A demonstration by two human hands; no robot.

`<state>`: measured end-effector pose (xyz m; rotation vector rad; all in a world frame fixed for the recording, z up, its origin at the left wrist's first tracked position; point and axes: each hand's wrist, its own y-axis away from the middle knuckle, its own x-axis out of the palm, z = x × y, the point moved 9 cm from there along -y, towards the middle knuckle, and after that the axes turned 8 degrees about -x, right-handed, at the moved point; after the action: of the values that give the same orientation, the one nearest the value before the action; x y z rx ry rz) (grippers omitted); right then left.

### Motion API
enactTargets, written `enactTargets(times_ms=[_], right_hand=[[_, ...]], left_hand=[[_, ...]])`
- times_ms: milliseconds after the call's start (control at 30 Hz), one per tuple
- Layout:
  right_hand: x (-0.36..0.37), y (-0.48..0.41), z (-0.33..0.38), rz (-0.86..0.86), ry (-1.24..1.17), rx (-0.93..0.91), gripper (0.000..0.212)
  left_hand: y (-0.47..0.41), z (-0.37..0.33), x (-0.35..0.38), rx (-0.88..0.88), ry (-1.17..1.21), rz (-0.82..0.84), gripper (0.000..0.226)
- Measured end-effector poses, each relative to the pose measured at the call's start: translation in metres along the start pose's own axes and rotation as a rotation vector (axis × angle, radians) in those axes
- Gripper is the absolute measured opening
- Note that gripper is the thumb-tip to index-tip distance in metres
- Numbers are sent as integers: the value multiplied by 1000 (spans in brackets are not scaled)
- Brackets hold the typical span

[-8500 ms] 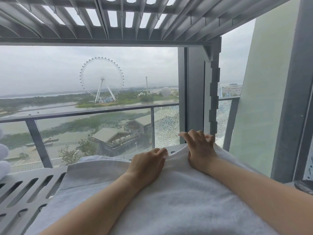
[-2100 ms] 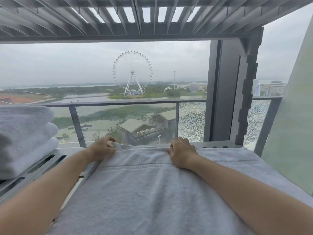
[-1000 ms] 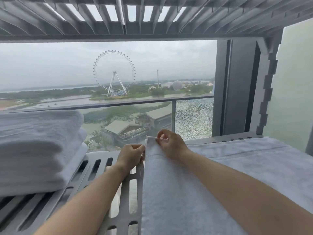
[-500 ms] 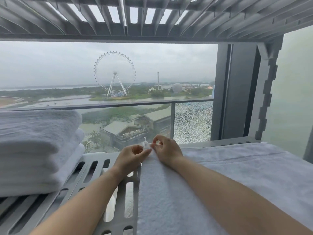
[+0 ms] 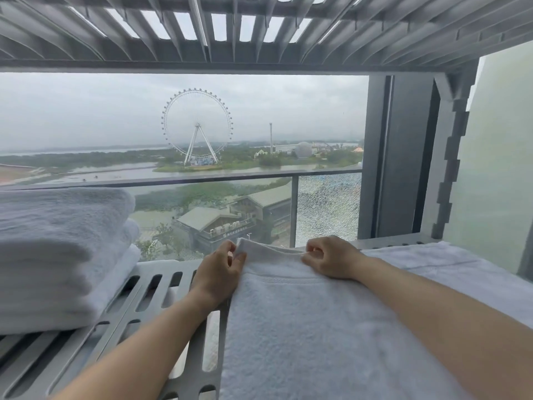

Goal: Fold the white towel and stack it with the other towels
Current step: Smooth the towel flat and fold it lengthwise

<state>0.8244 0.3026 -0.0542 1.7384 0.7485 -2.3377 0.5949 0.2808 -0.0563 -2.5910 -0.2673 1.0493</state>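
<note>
The white towel (image 5: 311, 327) lies spread over the right part of a grey slatted shelf (image 5: 150, 287), one layer folded over another. My left hand (image 5: 220, 269) pinches the far left corner of the upper layer. My right hand (image 5: 328, 256) pinches the far edge a hand's width to the right. Both forearms reach over the towel. A stack of folded white towels (image 5: 57, 255) sits on the shelf at the left, apart from both hands.
Another slatted shelf (image 5: 230, 27) hangs close overhead. A grey notched upright (image 5: 450, 174) stands at the back right beside a pale wall (image 5: 496, 168). Behind the shelf is a window with a railing (image 5: 173, 183). Bare slats lie between the stack and the towel.
My hands, close together at one corner half a second ago, have drawn apart along the far edge. The towel's upper layer now lies wider and flatter.
</note>
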Motion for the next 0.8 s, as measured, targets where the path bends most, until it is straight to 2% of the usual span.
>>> enactTargets(times_ms=[67,167,267,367,467,567,700,733,800], right_hand=[[-15,-1,-4,-37,68,-13,21],[-35,-9,3,-200,114,-77,23],[-15,-13,13,-196,76,-141,25],[-8,-15,6,-205,10,-115,24],[-9,-17,0,-217,52,-89,25],[-7,-19,1,-212,167,-88,27],[-23,-16,13,-324,478,-111,39],[-28,-11,21,-374,445,-125,37],[-38,3,37,-438,219,-147,23]], left_hand=[[0,3,-1,-21,-59,-23,22],[0,6,-5,-44,-95,-74,22],[0,11,-9,-82,-122,-97,24],[-1,12,-11,-89,-148,-116,29],[-3,13,-11,-107,-203,-121,32],[-6,18,-13,-139,-293,-110,37],[-5,12,-20,-117,-477,-195,39],[-4,8,-23,-92,-524,-233,37],[-2,-1,-24,-30,-639,-281,31]])
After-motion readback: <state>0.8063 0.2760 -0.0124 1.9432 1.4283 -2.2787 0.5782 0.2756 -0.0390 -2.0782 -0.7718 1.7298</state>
